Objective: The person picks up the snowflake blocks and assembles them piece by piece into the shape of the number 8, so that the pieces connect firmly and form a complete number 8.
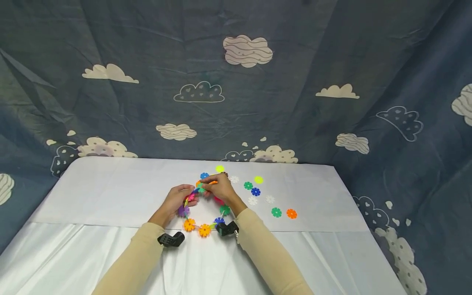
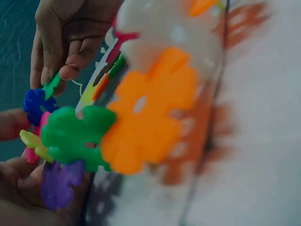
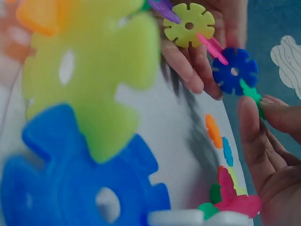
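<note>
A looped chain of notched, flower-shaped plastic discs in mixed colours (image 1: 204, 230) hangs between the two hands and bows toward the wearer below the fingers. The loop looks roughly round, without a clear long axis; its left strand slants up and away toward the right fingertips. There the right hand (image 1: 220, 189) pinches a small green plastic disc (image 3: 252, 96), seen nearly edge-on, between thumb and finger. Next to it, a dark blue plastic disc (image 3: 234, 71) turns its face to the right wrist camera. The left hand (image 1: 175, 200) grasps the strand around a pink plastic disc (image 1: 191, 196), its fingers behind it.

The right hand covers the loop's far right part, so whether the ring is closed cannot be told. Near the right wrist camera, a blurred yellow-green disc (image 3: 101, 89) and a bright blue disc (image 3: 70, 174) are cut off by the frame. Loose discs (image 1: 258, 180) lie flat on the white surface (image 1: 110, 196), beyond and right of the right fingers.
</note>
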Action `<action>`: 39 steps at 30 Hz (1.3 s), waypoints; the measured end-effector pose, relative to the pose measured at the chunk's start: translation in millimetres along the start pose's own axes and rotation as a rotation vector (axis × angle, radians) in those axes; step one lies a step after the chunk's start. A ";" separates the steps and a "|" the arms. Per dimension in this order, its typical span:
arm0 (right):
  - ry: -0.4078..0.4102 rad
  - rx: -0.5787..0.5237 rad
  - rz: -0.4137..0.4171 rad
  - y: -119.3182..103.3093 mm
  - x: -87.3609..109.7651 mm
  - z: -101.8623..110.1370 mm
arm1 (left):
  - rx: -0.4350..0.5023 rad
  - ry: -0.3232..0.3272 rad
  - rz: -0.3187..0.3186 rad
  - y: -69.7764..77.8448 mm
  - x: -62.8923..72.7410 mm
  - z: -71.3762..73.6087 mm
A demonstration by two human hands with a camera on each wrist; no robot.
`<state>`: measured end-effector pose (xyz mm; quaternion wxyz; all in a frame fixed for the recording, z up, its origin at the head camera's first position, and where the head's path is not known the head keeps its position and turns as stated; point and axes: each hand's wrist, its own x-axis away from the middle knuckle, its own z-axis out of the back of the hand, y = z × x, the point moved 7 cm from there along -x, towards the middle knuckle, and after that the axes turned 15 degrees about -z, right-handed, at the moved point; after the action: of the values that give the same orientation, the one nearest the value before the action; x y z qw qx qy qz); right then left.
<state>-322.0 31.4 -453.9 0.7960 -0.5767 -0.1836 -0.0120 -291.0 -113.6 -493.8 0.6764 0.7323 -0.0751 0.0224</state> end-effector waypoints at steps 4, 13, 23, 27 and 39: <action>-0.064 0.022 -0.005 0.6 0.8 0.3 | -0.045 -0.072 0.005 3.4 -3.8 -3.0; 0.262 0.174 -0.008 20.4 4.9 62.9 | -0.104 -0.067 0.067 1.1 -8.7 1.8; 0.315 0.368 -0.111 40.5 -2.4 78.5 | -0.089 -0.061 0.067 -4.1 -13.3 2.6; 0.343 0.391 -0.109 42.3 -6.0 82.8 | -0.063 -0.064 0.058 -5.0 -15.4 0.8; 0.377 0.502 -0.136 40.9 -13.5 78.1 | -0.054 -0.060 0.055 -6.4 -13.6 -1.3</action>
<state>-346.9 114.5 -474.5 0.9308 -0.3361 -0.0684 -0.1262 -303.5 -110.7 -501.8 0.6926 0.7118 -0.1158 0.0171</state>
